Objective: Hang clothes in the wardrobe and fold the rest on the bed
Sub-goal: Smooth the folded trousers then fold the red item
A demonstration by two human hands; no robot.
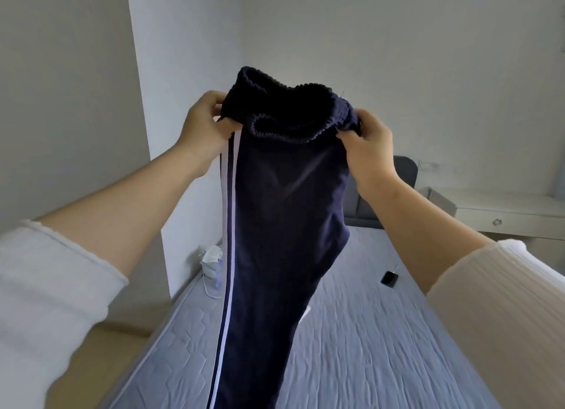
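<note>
Left hand [204,124] pinched shut on left side of waistband, beside the white side stripes. Navy track trousers [281,219] held up in the air at centre, elastic waist bunched at top, legs hanging together down toward the near edge of the bed [382,332]; lower end out of frame. Right hand [368,145] closed on right side of waistband, fingers curled into the fabric. Looks like early shake-out and align stage for this garment: not yet laid flat, no fold made. Bed surface otherwise bare of folded stacks, only a small dark phone-like object [389,278] far right on the mattress and a white bag [211,263] at far left edge by the wall. No wardrobe or hangers in view, so hanging progress unknown. Remaining, by judgement: lay trousers down, fold, repeat for rest.
</note>
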